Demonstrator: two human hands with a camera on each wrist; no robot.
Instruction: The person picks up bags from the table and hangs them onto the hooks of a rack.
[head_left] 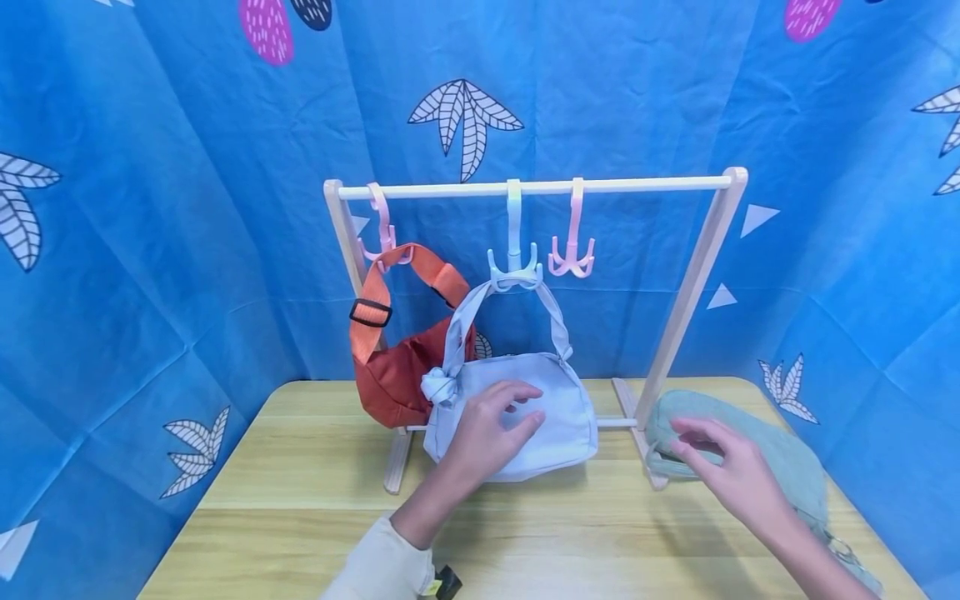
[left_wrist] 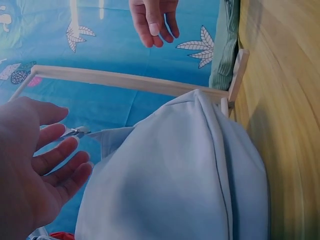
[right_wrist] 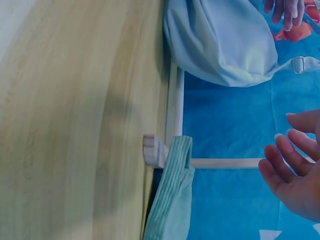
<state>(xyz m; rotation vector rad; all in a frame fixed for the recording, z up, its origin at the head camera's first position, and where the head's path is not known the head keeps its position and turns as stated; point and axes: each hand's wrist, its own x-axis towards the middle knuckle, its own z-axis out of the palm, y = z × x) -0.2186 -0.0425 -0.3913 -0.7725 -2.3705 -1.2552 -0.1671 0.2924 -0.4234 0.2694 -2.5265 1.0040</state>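
A light blue shoulder bag [head_left: 558,417] hangs by its strap from a pale blue hook [head_left: 514,242] on the wooden rack. In front of it hovers my left hand [head_left: 491,425], fingers loosely bent and holding nothing; the left wrist view shows this hand [left_wrist: 50,165] apart from the bag [left_wrist: 160,170]. My right hand [head_left: 731,467] is above a green corduroy bag [head_left: 787,450] lying at the table's right side. In the right wrist view the right hand [right_wrist: 295,170] holds nothing, and the green bag [right_wrist: 172,195] is separate from it.
A rust-red bag [head_left: 397,375] with an orange strap hangs from a pink hook [head_left: 384,225] at the rack's left. Another pink hook [head_left: 572,242] carries nothing. The wooden rack [head_left: 686,292] stands on the wooden table [head_left: 300,483], before a blue patterned curtain [head_left: 622,100].
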